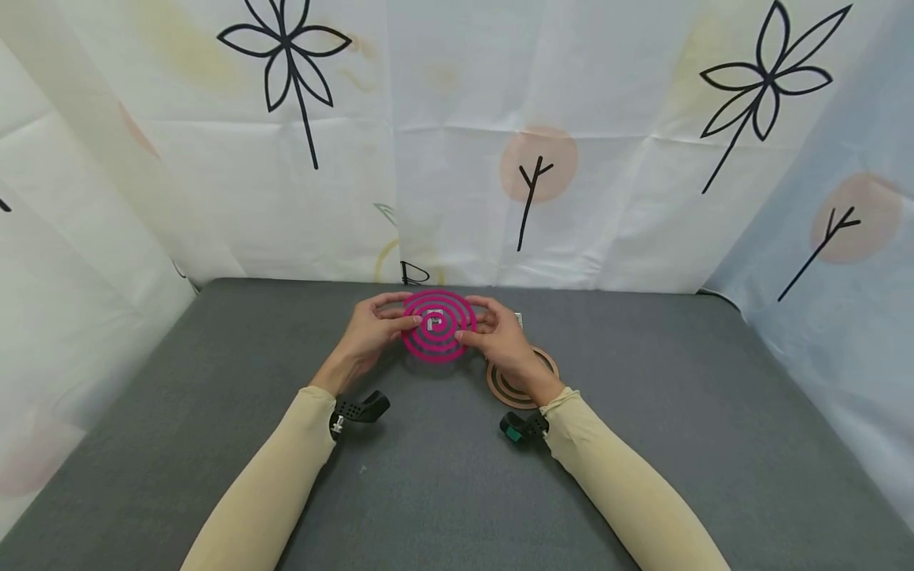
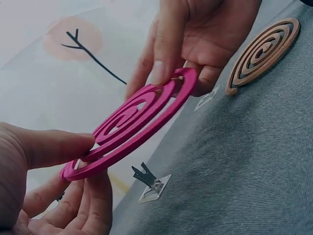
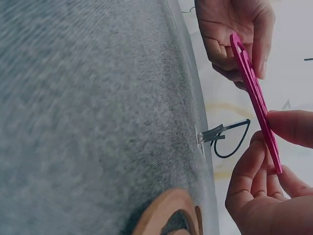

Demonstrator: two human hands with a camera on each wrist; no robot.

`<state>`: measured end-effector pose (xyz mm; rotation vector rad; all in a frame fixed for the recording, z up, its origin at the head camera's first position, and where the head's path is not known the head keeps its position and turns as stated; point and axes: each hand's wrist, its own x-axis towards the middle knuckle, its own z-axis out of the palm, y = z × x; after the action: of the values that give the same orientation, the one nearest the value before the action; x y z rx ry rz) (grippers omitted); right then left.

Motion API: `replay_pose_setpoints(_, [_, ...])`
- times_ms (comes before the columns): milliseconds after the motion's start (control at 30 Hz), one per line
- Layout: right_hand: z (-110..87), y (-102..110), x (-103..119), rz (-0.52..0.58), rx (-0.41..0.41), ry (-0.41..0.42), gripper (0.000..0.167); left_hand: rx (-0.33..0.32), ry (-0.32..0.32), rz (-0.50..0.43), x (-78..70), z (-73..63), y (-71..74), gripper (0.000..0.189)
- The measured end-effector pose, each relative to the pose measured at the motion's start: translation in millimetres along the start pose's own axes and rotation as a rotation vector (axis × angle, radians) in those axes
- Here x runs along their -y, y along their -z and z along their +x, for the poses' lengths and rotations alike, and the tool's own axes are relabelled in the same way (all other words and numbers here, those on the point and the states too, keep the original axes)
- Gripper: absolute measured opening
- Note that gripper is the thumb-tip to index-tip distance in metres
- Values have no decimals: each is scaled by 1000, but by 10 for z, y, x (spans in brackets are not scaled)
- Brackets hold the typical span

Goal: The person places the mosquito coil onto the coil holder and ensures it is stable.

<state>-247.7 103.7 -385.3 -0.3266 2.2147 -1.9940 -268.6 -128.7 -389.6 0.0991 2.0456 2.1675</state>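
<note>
A pink spiral mosquito coil (image 1: 438, 359) is held up off the table, tilted, between both hands. My left hand (image 1: 370, 331) pinches its left edge, thumb (image 2: 63, 147) on the near face and fingers behind. At the opposite edge, my right hand (image 1: 503, 341) pinches it the same way. Below the coil, a small metal stand (image 2: 159, 189) lies on the table, partly seen through the coil's gaps in the head view. A brown mosquito coil (image 2: 264, 51) lies flat under my right wrist, partly covered by it in the head view.
Near the brown coil is a second small metal plate (image 2: 207, 99), partly hidden behind my right hand. The grey cloth-covered table (image 1: 428, 492) ends at a white patterned curtain (image 1: 457, 198) behind the hands. Dark wrist devices (image 1: 364, 408) sit on both wrists.
</note>
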Motion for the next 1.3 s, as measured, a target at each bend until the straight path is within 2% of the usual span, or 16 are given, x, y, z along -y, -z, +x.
replay_pose_setpoints(167, [80,-12,24,21,-34,-20,62,-27,5,-56,24,37,-15,54])
replay_pose_setpoints(400, [187,-25,24,84,-81,-34,59,-97,-4,-193,42,62,-68,57])
replay_pose_setpoints(567, [256,-62,21,132,-145,-60,55,-110,17,-244,73,65,-58,57])
replay_pose_setpoints(933, [326,-113,-53,136,-201,-90,52,-94,39,-299,163,89,-4,62])
replay_pose_setpoints(1300, [324,-124,-119,152,-189,-108,53,-155,36,-311,266,125,6,54])
